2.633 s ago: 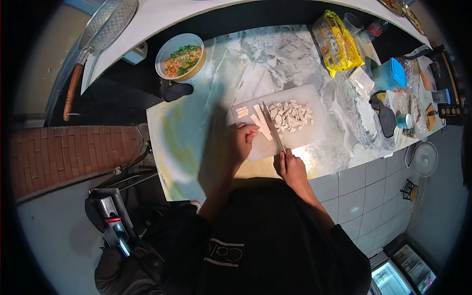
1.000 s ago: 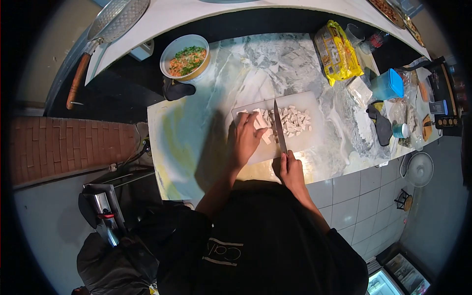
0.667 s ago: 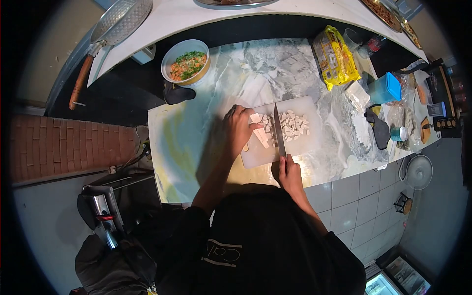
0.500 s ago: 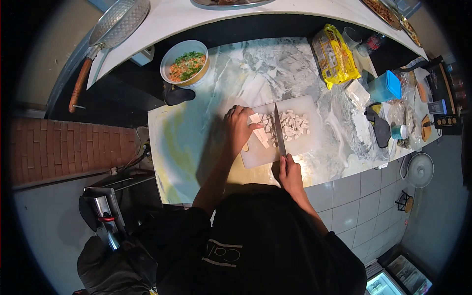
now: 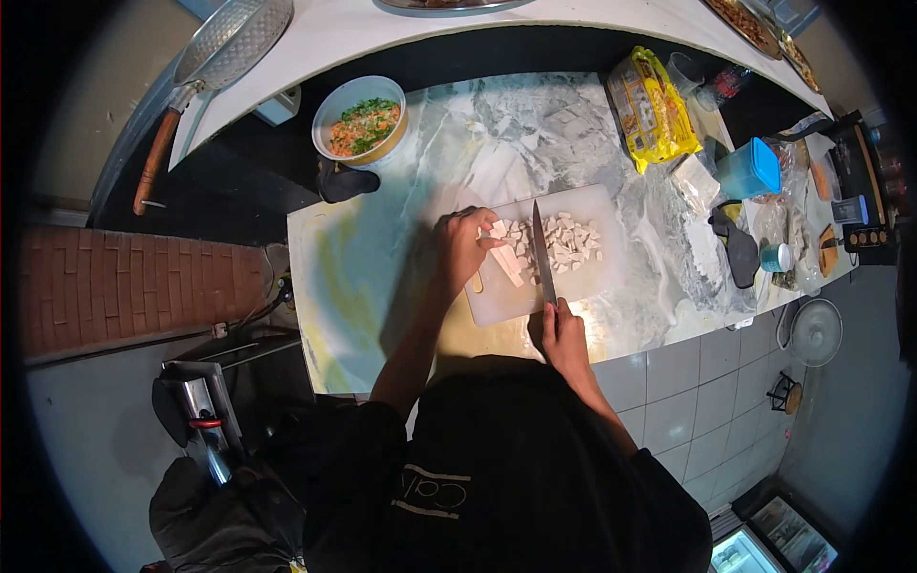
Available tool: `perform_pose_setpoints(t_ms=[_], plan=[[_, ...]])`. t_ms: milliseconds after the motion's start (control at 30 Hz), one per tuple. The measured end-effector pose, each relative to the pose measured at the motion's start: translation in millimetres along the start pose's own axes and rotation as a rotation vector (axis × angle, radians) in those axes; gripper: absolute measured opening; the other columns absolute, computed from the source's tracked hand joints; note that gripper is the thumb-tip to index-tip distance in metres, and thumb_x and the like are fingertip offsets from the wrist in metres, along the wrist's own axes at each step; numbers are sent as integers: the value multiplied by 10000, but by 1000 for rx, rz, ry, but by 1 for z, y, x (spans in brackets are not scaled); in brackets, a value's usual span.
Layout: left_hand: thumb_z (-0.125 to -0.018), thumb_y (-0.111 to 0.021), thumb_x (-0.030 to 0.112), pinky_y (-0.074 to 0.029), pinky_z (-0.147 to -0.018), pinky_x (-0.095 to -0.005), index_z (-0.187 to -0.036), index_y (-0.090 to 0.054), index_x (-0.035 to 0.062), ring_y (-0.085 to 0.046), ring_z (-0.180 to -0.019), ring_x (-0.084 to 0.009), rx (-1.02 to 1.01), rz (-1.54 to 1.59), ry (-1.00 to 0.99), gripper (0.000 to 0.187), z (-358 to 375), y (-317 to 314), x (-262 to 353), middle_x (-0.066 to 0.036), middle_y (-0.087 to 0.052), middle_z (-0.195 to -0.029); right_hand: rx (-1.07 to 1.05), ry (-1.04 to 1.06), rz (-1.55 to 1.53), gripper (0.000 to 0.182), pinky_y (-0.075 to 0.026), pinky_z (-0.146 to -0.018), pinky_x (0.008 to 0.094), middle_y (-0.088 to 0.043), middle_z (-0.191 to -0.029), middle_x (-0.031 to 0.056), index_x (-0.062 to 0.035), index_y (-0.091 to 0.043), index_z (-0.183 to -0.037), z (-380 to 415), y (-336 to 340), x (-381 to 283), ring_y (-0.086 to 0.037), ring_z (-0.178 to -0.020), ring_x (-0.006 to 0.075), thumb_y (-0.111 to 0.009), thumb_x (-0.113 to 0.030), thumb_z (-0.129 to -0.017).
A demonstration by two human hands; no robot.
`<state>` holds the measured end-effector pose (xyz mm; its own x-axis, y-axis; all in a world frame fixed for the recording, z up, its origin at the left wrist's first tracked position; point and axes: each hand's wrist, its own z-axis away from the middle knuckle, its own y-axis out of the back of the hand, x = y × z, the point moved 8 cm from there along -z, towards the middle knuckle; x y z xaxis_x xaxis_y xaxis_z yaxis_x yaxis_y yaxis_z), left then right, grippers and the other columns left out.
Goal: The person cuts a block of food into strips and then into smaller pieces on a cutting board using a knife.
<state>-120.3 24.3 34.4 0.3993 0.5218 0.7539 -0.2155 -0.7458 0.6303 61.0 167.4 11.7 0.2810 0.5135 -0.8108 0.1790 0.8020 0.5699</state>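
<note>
A white cutting board (image 5: 497,304) lies on the marble-patterned table. My right hand (image 5: 565,334) is closed round the handle of a knife (image 5: 543,250), whose blade points away from me over the board. Right of the blade spreads a heap of small pale cut pieces (image 5: 573,241). Pale strips (image 5: 507,265) lie left of the blade, with a few cut bits at their far end. My left hand (image 5: 465,241) is at the board's left side, its fingers bent and closed on the far end of the strips.
A bowl of chopped orange and green food (image 5: 401,134) stands at the back left beside a dark cloth (image 5: 346,184). Toward the right are a yellow packet (image 5: 659,115), a blue-lidded container (image 5: 750,169), a dark glove-like item (image 5: 735,250) and plastic bags.
The fingers of my left hand have shifted slightly and bent more over the strips. My right hand and the knife have barely moved.
</note>
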Motion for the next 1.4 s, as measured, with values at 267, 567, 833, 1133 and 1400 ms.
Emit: perform_pose_setpoints(t_ms=[267,567,833,1133,1400], plan=[[-702,-741,-38,-504,-653,-294,-924,-650,28,-656,-703,-199,-52,142,63,249,1,14,7,-98,-652,-768,17,6,-5,231,-394,-464,430,-541,-611,269,58,-499,-846,2,0,2,-564,-557,441,-479,-136,-970],[-861,-638,-31,-503,-831,-253,-1017,-564,-28,-619,-892,-110,-145,711,105,172,16,6,-1,-50,-622,-925,-1,10,-2,225,-392,-451,410,-533,-588,245,60,-500,-857,2,-2,3,-566,-517,407,-480,-132,-970],[-895,-584,-42,-526,-814,-251,-1141,-501,-21,-601,-913,-142,0,812,229,261,36,2,-9,-102,-547,-1031,-48,36,0,228,-372,-448,404,-527,-582,242,57,-498,-854,3,-10,3,-547,-499,399,-480,-137,-973],[-916,-569,-6,-560,-816,-288,-1171,-496,-20,-624,-948,-163,85,795,262,266,42,3,-19,-104,-576,-1012,-41,51,-17,240,-385,-460,419,-533,-592,252,52,-496,-838,3,-9,-2,-557,-522,414,-484,-146,-974],[-904,-606,13,-510,-778,-233,-1149,-533,10,-622,-904,-115,75,809,251,255,44,-12,-28,-68,-606,-958,-53,35,-10,234,-387,-467,428,-539,-609,264,49,-494,-838,3,-9,-1,-555,-544,436,-486,-143,-972]])
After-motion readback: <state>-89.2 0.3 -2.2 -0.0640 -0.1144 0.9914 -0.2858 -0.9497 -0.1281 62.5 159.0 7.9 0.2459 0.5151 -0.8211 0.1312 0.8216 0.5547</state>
